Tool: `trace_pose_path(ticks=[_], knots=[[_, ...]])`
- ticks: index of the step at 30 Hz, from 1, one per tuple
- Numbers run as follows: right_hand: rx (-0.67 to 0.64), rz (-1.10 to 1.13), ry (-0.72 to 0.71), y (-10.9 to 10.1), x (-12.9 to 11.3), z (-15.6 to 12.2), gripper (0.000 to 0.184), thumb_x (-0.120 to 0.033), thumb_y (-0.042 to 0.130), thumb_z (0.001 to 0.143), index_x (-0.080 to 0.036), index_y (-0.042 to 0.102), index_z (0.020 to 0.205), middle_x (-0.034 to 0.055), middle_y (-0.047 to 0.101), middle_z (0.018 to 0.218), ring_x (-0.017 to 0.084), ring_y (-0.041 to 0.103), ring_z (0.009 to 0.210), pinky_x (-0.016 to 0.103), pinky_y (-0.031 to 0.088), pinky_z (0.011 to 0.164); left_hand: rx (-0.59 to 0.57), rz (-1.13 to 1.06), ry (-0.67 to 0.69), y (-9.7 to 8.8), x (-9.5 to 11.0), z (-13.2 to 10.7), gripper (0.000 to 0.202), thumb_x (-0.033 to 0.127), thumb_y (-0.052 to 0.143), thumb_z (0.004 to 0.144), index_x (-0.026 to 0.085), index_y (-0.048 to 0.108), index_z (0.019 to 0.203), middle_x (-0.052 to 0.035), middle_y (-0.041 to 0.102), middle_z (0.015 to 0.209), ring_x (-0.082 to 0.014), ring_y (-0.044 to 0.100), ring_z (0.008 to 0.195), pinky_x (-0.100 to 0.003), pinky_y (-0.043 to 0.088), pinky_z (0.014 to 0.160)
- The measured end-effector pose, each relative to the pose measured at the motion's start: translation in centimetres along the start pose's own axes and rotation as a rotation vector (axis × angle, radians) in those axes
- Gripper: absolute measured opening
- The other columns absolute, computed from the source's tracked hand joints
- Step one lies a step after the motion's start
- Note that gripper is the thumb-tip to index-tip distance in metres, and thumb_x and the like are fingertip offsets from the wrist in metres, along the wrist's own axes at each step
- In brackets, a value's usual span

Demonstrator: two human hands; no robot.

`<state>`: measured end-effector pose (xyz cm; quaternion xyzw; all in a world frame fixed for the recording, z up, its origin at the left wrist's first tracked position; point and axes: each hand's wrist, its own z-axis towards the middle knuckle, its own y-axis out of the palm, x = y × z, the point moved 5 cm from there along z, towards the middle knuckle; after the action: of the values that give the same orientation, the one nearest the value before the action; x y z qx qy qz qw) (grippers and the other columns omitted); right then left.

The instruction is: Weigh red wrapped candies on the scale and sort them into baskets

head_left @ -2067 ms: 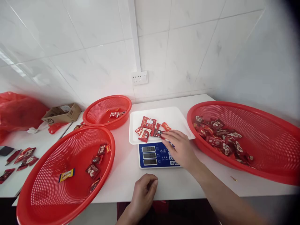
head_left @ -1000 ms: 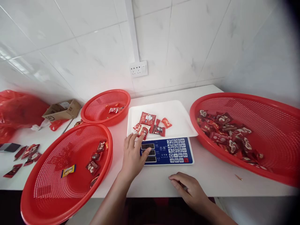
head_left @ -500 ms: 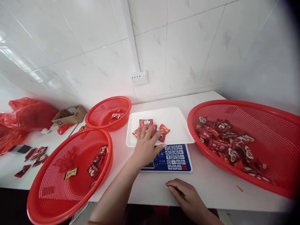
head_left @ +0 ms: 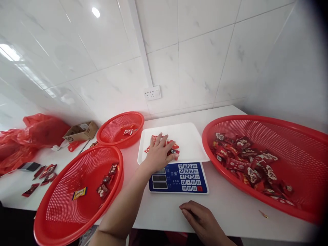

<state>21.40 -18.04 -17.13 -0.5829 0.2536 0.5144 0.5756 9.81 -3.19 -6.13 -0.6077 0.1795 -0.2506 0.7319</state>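
My left hand (head_left: pixel 158 154) lies over a small group of red candy packets (head_left: pixel 174 152) in the white tray (head_left: pixel 189 136) of a scale. Its fingers are spread and touch the packets, partly hiding them. Below the tray shows the scale's blue keypad panel (head_left: pixel 173 181), with number keys and dark display windows. My right hand (head_left: pixel 201 218) rests on the white table in front of the scale, its fingers curled in and the thumb alongside; nothing shows in it.
At right stands a large red basket (head_left: pixel 266 119) with many wrapped candies (head_left: pixel 252 174). Two more red baskets, a near one (head_left: pixel 64 225) and a far one (head_left: pixel 112 117), stand at left. Beyond are a cardboard box (head_left: pixel 80 131), red plastic bags (head_left: pixel 46 131) and loose packets (head_left: pixel 50 172).
My left hand has shifted slightly over the packets, drawing them closer together under the fingers. The view has tilted up a little. My right hand stays on the table.
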Motion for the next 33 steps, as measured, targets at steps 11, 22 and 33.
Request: trace_pose_path(ticks=[11,22,33], knots=[[-0.005,-0.016,-0.003,0.2,0.1,-0.1,0.029,-0.035,0.039,0.093,-0.020,0.064,0.089,0.0047,0.066,0.080,0.016,0.062,0.072,0.027,0.050,0.066,-0.073,-0.111,-0.082,1.4,-1.8,1.0,0.049,0.057,0.035,0.089,0.033,0.045,0.130,-0.0077,0.033,0.145,-0.0334,0.018,0.137,-0.060,0.017,0.106],[0.001,-0.027,0.002,0.3,0.3,-0.2,0.029,-0.035,0.039,0.093,-0.020,0.064,0.090,0.0049,0.066,0.083,0.016,0.063,0.075,0.026,0.050,0.069,-0.065,-0.173,-0.148,0.8,-2.8,1.2,0.051,0.054,0.037,0.089,0.028,0.041,0.133,-0.0077,0.031,0.147,-0.0343,0.014,0.138,-0.060,0.013,0.107],[-0.037,-0.064,0.022,0.7,0.8,0.0,0.030,-0.038,0.038,0.093,-0.021,0.063,0.089,0.0044,0.067,0.083,0.016,0.063,0.076,0.025,0.049,0.070,0.128,-0.355,-0.424,-1.2,-5.2,-4.6,0.050,0.032,0.056,0.083,0.018,0.046,0.130,-0.0115,0.053,0.128,-0.0248,0.047,0.119,-0.037,0.040,0.097]])
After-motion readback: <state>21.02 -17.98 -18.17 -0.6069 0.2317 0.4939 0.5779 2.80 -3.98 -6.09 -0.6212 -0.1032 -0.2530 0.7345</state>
